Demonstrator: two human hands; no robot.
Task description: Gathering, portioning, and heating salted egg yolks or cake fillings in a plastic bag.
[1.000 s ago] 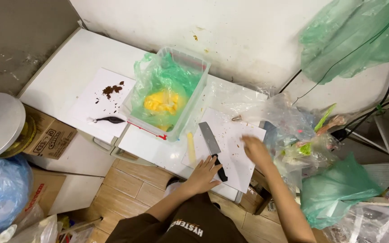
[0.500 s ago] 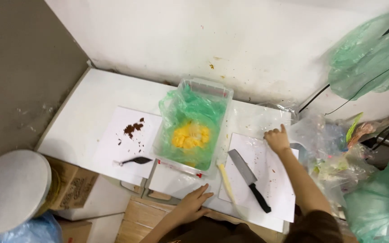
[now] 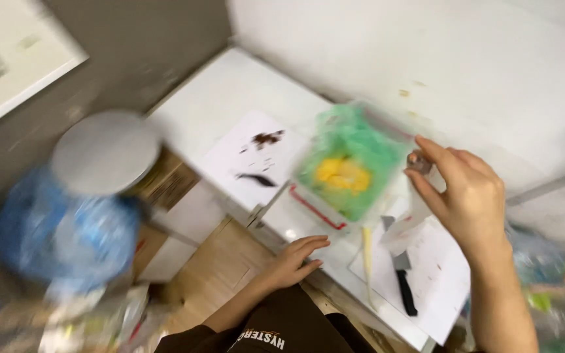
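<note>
The view is motion-blurred. My right hand (image 3: 462, 193) is raised above the white table (image 3: 230, 98), its fingertips pinched on a small greyish object (image 3: 418, 161) that is too blurred to identify. It hovers beside a clear plastic tub (image 3: 308, 206) lined with a green bag (image 3: 354, 140) holding yellow material (image 3: 341, 173). My left hand (image 3: 295, 256) lies flat on the table's near edge, fingers apart, holding nothing. A black-handled knife (image 3: 401, 281) rests on a white paper sheet (image 3: 436, 274) under my right forearm, with a pale yellow strip (image 3: 366, 258) beside it.
Another paper sheet (image 3: 250, 160) left of the tub carries dark crumbs and a dark sliver. Off the table's left side stand a cardboard box (image 3: 165, 180), a round grey lid (image 3: 106, 150) and a blue water jug (image 3: 67, 235). A wooden surface (image 3: 220, 268) sits below.
My right hand has lifted off the paper with a small object pinched in it. The camera has swung left and the view has blurred. My left hand stays on the table edge.
</note>
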